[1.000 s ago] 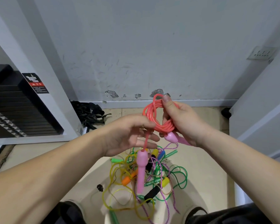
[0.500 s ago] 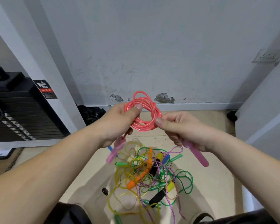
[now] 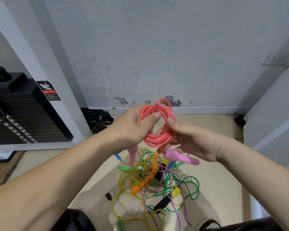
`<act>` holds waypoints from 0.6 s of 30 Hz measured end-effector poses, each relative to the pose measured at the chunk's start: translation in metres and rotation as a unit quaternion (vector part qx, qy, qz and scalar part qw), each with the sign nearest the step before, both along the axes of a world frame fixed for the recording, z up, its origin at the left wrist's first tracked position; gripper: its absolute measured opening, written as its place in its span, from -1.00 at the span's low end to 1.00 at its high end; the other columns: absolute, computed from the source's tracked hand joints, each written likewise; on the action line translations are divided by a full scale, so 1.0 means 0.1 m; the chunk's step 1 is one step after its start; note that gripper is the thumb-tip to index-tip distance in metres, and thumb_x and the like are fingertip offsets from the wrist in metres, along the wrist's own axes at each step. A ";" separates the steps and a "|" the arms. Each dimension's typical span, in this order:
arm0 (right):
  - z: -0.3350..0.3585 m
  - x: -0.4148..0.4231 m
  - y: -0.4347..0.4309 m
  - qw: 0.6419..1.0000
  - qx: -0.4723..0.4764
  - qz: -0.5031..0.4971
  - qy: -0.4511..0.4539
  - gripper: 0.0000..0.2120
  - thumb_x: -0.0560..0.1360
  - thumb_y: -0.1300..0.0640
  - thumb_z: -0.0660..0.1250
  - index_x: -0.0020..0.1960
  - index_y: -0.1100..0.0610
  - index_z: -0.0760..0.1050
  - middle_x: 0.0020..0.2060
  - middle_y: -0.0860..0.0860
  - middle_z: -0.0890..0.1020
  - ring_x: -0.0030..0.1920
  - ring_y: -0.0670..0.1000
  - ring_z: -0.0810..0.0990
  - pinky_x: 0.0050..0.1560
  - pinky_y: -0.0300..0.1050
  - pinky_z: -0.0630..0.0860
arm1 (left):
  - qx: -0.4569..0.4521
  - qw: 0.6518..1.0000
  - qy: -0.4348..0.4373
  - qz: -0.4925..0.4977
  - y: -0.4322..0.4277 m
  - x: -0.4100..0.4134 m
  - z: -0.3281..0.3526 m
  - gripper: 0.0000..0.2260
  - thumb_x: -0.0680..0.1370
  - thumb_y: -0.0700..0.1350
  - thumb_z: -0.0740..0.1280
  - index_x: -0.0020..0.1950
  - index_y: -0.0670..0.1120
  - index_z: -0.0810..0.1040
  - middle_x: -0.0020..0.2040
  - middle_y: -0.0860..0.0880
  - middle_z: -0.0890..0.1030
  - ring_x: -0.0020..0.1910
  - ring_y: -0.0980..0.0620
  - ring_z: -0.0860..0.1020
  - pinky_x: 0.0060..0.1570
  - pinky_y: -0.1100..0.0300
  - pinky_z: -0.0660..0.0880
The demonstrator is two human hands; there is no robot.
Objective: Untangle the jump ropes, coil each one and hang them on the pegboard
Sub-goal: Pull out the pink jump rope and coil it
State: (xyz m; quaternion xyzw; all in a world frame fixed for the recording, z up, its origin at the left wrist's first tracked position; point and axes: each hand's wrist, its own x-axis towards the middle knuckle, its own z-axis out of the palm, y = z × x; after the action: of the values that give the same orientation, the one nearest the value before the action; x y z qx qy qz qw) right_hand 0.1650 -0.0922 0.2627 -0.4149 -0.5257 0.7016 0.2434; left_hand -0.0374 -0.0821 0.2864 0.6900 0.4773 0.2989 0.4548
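Now pink rope coil [image 3: 157, 140] sits between both hands, above tangled ropes [image 3: 157, 184] on floor [image 3: 215, 180]. Fingers of left hand [image 3: 132, 129] pinch coil's left side; fingers of right hand [image 3: 197, 142] grip right side, pink handle [image 3: 180, 157] just below. Likely best: wrap handle ends round bundle, loops pinched flat.

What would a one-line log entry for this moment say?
left hand: grips pink jump rope coil | right hand: pinches coil, holds handle | tangled jump ropes: heaped below
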 end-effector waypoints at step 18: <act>0.08 -0.16 0.05 0.972 -0.006 -0.232 0.039 -0.43 0.40 -0.34 0.39 -0.57 0.03 0.37 -0.41 0.05 0.39 -0.36 0.03 0.42 -0.26 -0.10 0.41 | -0.083 0.994 0.057 -0.035 0.04 -0.04 -0.11 -0.35 0.63 0.42 0.02 -0.23 -0.11 0.48 -0.44 0.09 0.42 -0.49 0.04 0.32 -0.39 0.14 0.32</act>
State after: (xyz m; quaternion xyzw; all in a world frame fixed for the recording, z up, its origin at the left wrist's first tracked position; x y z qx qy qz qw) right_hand 0.1494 -0.0868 0.2707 -0.4989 -0.4008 0.6453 0.4171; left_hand -0.0411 -0.0777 0.2758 0.6823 0.5009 0.2021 0.4927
